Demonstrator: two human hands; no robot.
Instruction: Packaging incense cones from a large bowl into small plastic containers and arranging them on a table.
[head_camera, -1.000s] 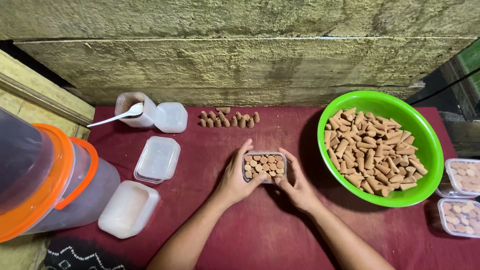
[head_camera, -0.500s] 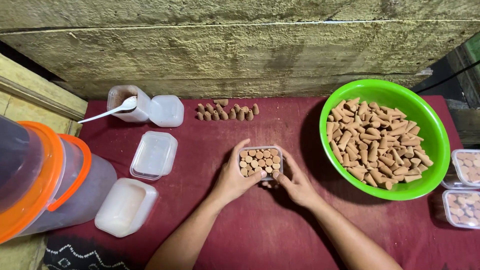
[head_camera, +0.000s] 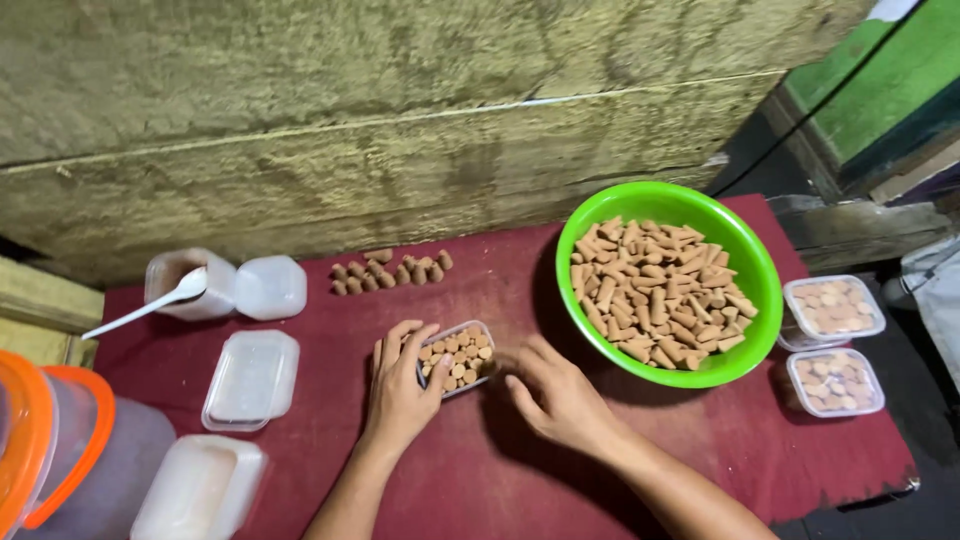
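Observation:
A small clear plastic box (head_camera: 456, 357) packed with upright brown cones rests on the dark red cloth (head_camera: 520, 490). My left hand (head_camera: 398, 382) cups the box's left side, fingers against its wall. My right hand (head_camera: 556, 396) lies flat on the cloth just right of the box, fingers spread, touching or nearly touching its near right corner. A green bowl (head_camera: 750, 265) heaped with loose brown cones sits to the right of both hands.
A row of loose cones (head_camera: 388, 273) lies near the wall. At left are a jar with a white spoon (head_camera: 175, 292), clear lids (head_camera: 250, 378) and an orange-rimmed tub (head_camera: 60, 450). Two filled boxes (head_camera: 832, 345) stand at the right edge.
The view has swung to the right and tilted. My right hand has come off the box's right side and now rests on the cloth; my left hand stays on the box.

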